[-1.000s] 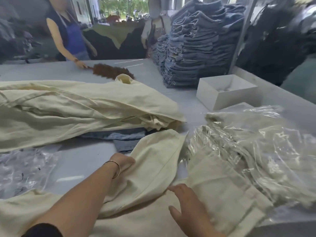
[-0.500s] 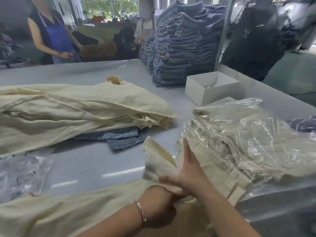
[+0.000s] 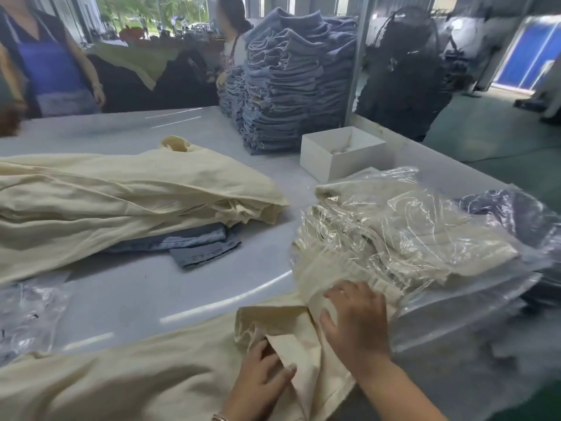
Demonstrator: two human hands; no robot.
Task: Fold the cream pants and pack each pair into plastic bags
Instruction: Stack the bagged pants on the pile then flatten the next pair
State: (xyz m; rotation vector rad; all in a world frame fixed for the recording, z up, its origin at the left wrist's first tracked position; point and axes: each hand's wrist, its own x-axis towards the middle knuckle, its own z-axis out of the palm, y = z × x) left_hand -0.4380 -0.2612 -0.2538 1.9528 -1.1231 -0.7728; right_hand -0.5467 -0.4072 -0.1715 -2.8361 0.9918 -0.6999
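A pair of cream pants (image 3: 127, 381) lies along the table's near edge, its right end folded back over itself. My left hand (image 3: 261, 378) lies on that folded end with a flap of cloth across its fingers. My right hand (image 3: 358, 323) presses flat with spread fingers on the fold, beside the waistband of a bagged pair. A heap of cream pants in clear plastic bags (image 3: 394, 232) sits to the right. A big stack of unfolded cream pants (image 3: 121, 202) lies at the left.
Loose plastic bags (image 3: 27, 317) lie at the left edge. Blue denim (image 3: 200, 244) pokes out under the cream stack. A white open box (image 3: 340, 153) and a tall pile of folded jeans (image 3: 291, 80) stand behind. Two people stand across the table (image 3: 170, 284).
The pant leg has been folded back toward me and laid down. My right hand went from holding the raised end to pressing flat on it; my left hand moved onto the fold.
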